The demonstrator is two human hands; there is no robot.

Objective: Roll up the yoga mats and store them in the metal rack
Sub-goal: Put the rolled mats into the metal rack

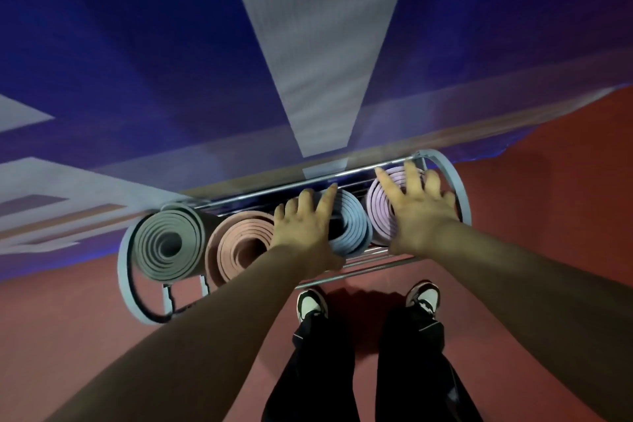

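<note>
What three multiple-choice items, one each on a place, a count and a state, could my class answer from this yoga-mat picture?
1. Where does the right hand rest?
A. On the lilac mat
B. On the floor
C. On a shoe

2. How many rolled mats sit in the metal rack?
A. Two
B. Four
C. Six

3. How do the fingers of the left hand lie?
A. Spread on the blue mat
B. Clenched in a fist, clear of the mats
C. Wrapped round a rack bar

Answers:
1 A: its palm and spread fingers cover that mat's end.
2 B: four spiral ends show side by side.
3 A: the fingers lie apart over the blue roll.
</note>
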